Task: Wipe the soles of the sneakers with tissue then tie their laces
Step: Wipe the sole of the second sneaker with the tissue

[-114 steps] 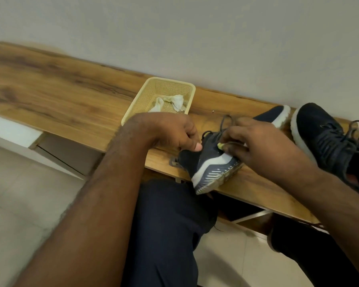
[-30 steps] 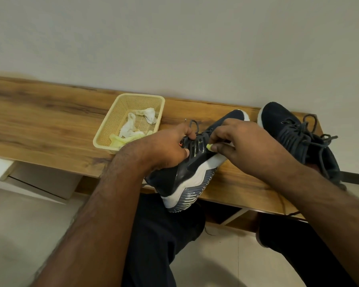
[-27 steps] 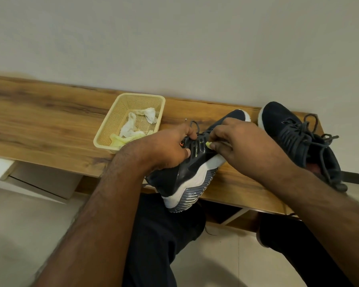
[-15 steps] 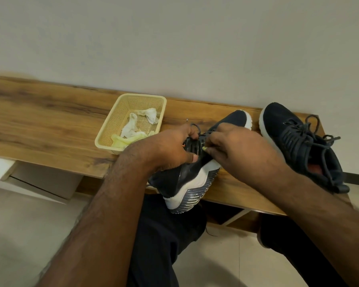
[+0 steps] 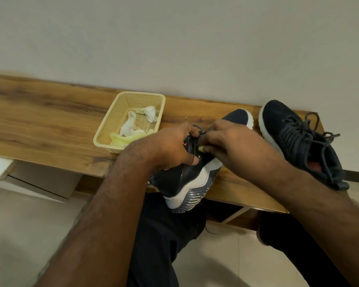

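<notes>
**Both hands on the laces of the near sneaker**

Around your work there was a yellow mesh basket (image 5: 131, 119) on the wooden bench (image 5: 39, 121), just left of your hands, with crumpled white tissues (image 5: 140, 121) and a pale yellow scrap inside. The second sneaker (image 5: 298, 141) sat upright at the bench's right end, toe toward the wall, its laces lying loose over the tongue. A plain wall rose behind the bench; tiled floor and your dark trousers filled the bottom of the view.

Your own hands stood in the way of most of the lacing — the knot area was nearly all covered, so you could not have read from this view how far the tie had got. Your left forearm also hid the basket's near right corner.

No brand name or writing could be read on either shoe; only a small orange spot showed on the near sneaker (image 5: 187, 183) by your left hand.

Your left hand (image 5: 172, 148) was curled over that sneaker's collar, fingertips pinching a lace (image 5: 195, 128) loop and thumb pressed to the shoe's side. Your right hand (image 5: 230, 141) was curled too, pinching lace close against the left hand, a bit of yellow-green showing at its fingertips. The sneaker lay tilted on its side at the bench's front edge, heel hanging over your lap, ribbed sole facing right.

Compared with a second before, your two hands had closed together — the gap over the tongue was gone — while the shoe, basket and second sneaker kept their places.
</notes>
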